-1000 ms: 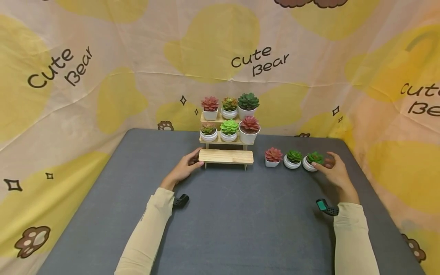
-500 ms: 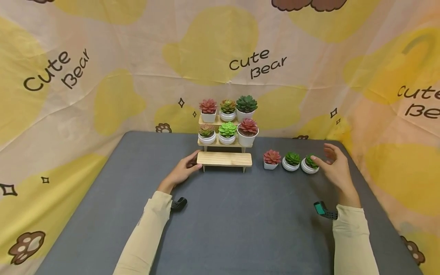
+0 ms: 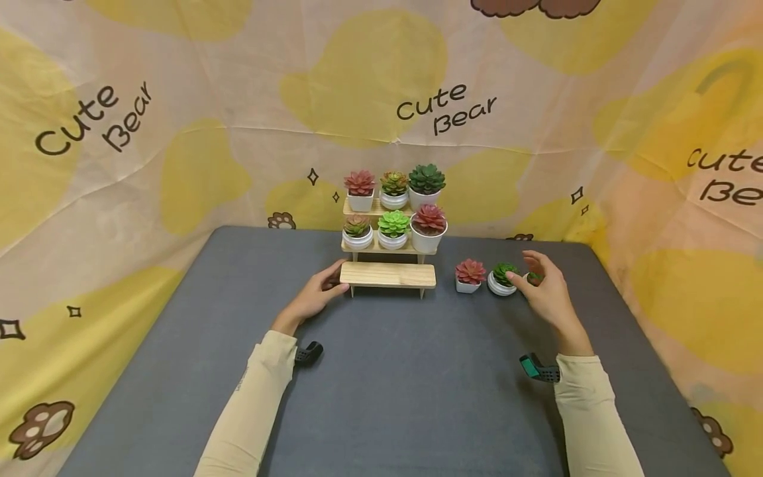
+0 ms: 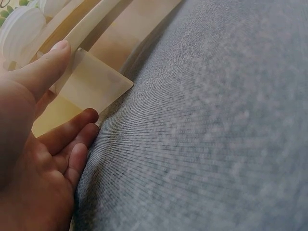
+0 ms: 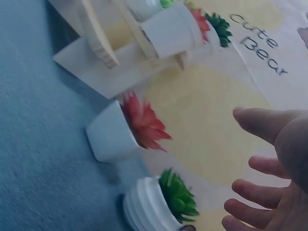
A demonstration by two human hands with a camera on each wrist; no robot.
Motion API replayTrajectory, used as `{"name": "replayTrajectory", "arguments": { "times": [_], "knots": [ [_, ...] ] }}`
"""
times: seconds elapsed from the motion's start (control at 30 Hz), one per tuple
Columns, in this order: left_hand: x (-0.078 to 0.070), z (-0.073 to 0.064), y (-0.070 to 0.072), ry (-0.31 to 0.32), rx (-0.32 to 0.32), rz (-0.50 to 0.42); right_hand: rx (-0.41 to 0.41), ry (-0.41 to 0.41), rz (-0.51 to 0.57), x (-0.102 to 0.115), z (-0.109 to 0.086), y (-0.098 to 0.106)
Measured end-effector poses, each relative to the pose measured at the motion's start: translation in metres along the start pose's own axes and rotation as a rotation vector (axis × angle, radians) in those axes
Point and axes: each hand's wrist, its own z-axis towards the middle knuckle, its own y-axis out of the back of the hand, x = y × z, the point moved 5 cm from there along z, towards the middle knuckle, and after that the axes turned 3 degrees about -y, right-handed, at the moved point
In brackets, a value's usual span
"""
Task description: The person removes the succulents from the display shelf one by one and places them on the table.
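Left hand (image 3: 314, 296) grips stand (image 3: 387, 274) by its left end, toward far edge of table (image 3: 417, 384). Right hand (image 3: 548, 295) spread, gripping nothing, beside green pot (image 3: 502, 286); red pot (image 3: 468, 277) left of that. Careless fingers could knock green pot over; a left-side tug could topple shelved pots (image 3: 393, 230). Rightmost pot (image 3: 532, 278) mostly hidden; left index fingertip unclear.

- A staged-looking nook; whether it sits in a home, studio or lab cannot be told.
- Printed cloth (image 3: 352, 79) hangs behind the table (image 3: 417, 391) and down both sides, closing it in like a makeshift booth.
- The cloth shows yellow blobs, brown paw prints (image 3: 42, 430) and "Cute Bear" lettering (image 3: 447, 109), with creases across it.
- The table wears a plain grey-blue, fabric-textured surface.
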Motion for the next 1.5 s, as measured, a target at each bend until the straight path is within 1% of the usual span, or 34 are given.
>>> {"name": "replayTrajectory", "arguments": {
  "times": [0.13, 0.23, 0.5, 0.7, 0.87, 1.07, 1.2, 1.33, 1.5],
  "knots": [
    [0.002, 0.002, 0.0, 0.003, -0.006, -0.009, 0.03, 0.011, -0.004, 0.004, 0.002, -0.01],
    [0.004, 0.004, 0.0, 0.0, -0.007, -0.008, 0.037, 0.016, 0.001, 0.007, 0.004, -0.016],
    [0.005, 0.003, 0.0, 0.001, -0.003, 0.001, 0.087, 0.064, 0.098, 0.016, 0.02, -0.038],
    [0.003, 0.002, -0.002, 0.013, 0.006, -0.02, 0.137, 0.09, 0.162, 0.031, 0.036, -0.054],
    [0.002, 0.002, -0.001, 0.013, 0.001, -0.016, 0.186, 0.091, 0.202, 0.045, 0.047, -0.066],
    [0.003, 0.004, 0.0, -0.007, -0.006, -0.005, 0.233, 0.091, 0.264, 0.064, 0.06, -0.08],
    [0.003, 0.004, 0.001, -0.01, -0.006, -0.018, 0.258, 0.107, 0.297, 0.075, 0.07, -0.09],
    [0.005, 0.003, 0.0, 0.003, -0.002, -0.017, 0.271, 0.102, 0.327, 0.081, 0.076, -0.097],
    [0.005, 0.004, -0.001, 0.0, -0.001, -0.003, 0.272, 0.063, 0.319, 0.081, 0.079, -0.104]
  ]
}}
